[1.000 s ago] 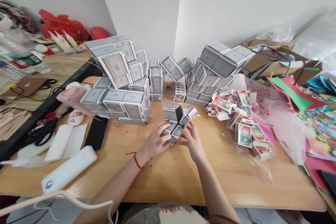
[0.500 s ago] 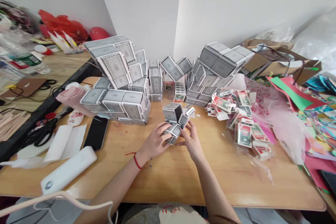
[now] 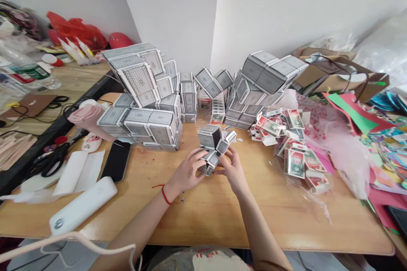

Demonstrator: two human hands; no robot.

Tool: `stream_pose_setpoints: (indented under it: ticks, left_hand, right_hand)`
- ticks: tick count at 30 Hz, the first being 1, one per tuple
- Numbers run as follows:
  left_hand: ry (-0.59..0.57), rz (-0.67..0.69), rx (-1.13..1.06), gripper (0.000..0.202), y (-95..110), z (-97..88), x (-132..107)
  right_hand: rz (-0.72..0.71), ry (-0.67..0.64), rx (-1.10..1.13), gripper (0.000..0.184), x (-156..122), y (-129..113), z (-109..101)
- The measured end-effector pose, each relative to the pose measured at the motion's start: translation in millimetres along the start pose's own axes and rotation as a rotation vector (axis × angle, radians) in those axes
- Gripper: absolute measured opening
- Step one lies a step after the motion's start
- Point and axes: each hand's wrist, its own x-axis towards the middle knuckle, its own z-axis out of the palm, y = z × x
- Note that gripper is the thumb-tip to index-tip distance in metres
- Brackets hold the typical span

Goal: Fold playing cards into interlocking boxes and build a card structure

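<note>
Between my hands is a cluster of joined playing-card boxes [image 3: 210,137], grey-patterned, with an open box end sticking out at its upper right. My left hand [image 3: 191,168] grips the cluster from the left, fingers over its front. From the right, my right hand [image 3: 233,170] holds it, the thumb pressed on a box face and the other fingers partly hidden behind. Farther back stand larger built-up stacks of the same boxes, a left stack [image 3: 149,123] and a right stack [image 3: 262,76]. A smaller joined pair of boxes [image 3: 213,82] rests between them.
Loose red-and-green card boxes [image 3: 295,163] lie in a pile at the right, beside pink plastic wrap [image 3: 345,165]. Left of my arm are a black phone [image 3: 116,161], a white glue gun-like device [image 3: 83,205], black scissors [image 3: 52,161] and a pink bottle [image 3: 87,118].
The cluster has tilted very slightly in my hands, and my fingers have shifted a little on it. Everything else stays as it was.
</note>
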Motion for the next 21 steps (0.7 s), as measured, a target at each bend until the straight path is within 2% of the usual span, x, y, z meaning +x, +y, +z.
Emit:
stream_pose_setpoints:
  ticks: [11,21]
  left_hand:
    - [0.03,0.099,0.017,0.039,-6.2,3.2,-4.3]
    - [0.034,0.174,0.048,0.044,-7.1,-1.9,-1.5]
  right_hand:
    - [-0.02,-0.021,0.068,0.055,1.8,3.2,-1.2]
    - [-0.008,-0.045,0.054,0.051,2.6,3.2,-4.6]
